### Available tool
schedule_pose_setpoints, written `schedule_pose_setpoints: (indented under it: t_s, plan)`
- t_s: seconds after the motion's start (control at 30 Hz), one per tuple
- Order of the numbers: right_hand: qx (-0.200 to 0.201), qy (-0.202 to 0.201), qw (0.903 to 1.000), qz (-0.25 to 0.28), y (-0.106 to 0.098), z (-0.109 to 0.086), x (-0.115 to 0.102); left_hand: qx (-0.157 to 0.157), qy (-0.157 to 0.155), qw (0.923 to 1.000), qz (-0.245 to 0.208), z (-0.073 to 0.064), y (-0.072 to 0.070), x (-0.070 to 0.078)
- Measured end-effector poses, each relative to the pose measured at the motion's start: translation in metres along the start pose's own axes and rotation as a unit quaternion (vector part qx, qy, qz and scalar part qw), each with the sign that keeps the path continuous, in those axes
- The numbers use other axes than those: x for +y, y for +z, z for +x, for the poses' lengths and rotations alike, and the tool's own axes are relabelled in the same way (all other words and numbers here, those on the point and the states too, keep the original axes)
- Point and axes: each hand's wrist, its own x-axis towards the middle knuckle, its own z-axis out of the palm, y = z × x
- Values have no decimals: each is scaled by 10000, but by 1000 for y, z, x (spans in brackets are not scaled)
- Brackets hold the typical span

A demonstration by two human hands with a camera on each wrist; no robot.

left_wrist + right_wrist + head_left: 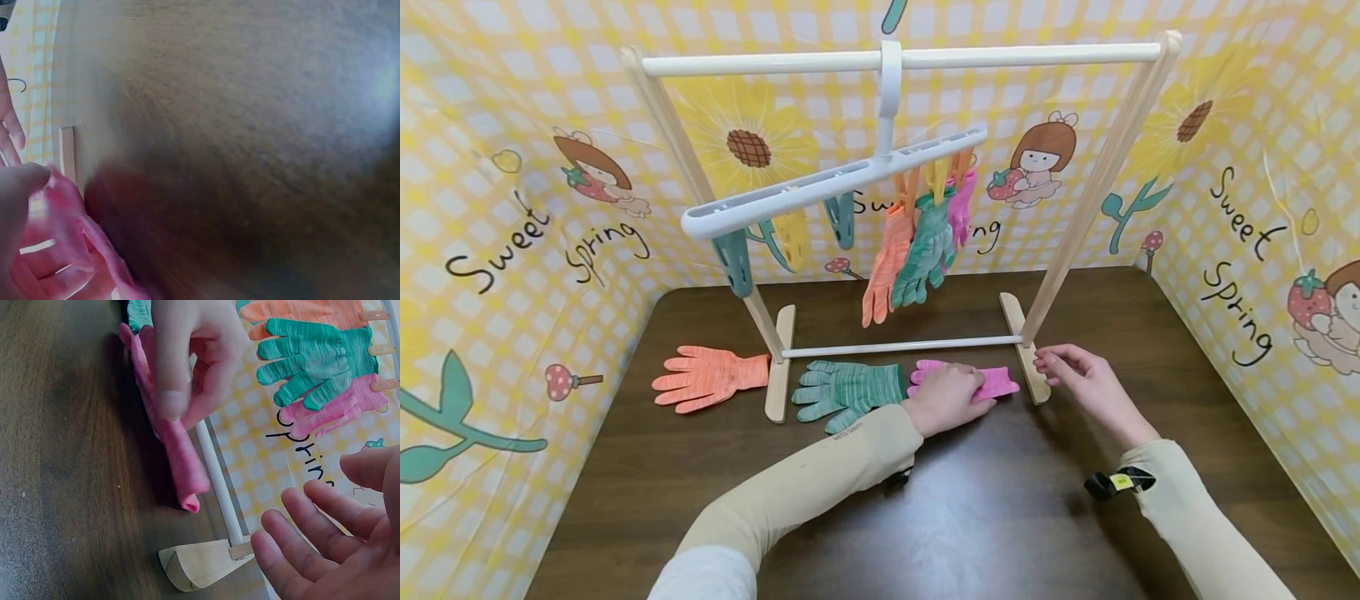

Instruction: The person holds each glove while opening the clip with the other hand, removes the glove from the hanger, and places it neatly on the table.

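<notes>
My left hand (950, 398) pinches a pink glove (999, 382) at the right end of a row, thumb on one side and fingers on the other. In the right wrist view, the pink cuff (186, 465) sticks out past that thumb, bunched into a narrow tube. Held apart from the glove, my right hand (1086, 385) is beside the rack's right foot, palm up with loosely bent fingers and nothing in it. A green glove (850, 390) lies flat left of the pink one, and an orange glove (709, 379) lies beyond the rack's left foot (781, 367).
A wooden rack with a white top rail (775, 63) carries a grey clip hanger (835, 179), tilted down at its left. Orange, green (927, 250) and pink gloves hang from clips on its right half. Blue (733, 262) and yellow clips dangle from the left half without gloves.
</notes>
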Motion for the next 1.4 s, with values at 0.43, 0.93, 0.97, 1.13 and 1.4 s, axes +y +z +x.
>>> schedule_pose_setpoints:
  t_s: [0.43,0.93,0.97,1.13,1.4]
  plan:
    - [-94,80,9998,-178,1,1,-1,-163,69,9995,248,1,5,-1]
    - [-81,-110,9996,-235,5,4,-10,291,228,9990,-269,-13,-1,-1]
    - [-91,-144,9995,-249,6,4,-11,380,241,9985,-321,-15,-3,-1]
    - [-121,-271,9991,-294,8,8,-20,779,56,9958,-475,-26,-13,-6]
    - [-61,-362,9987,-358,10,16,-39,1813,-111,9768,-1137,-39,-34,-18]
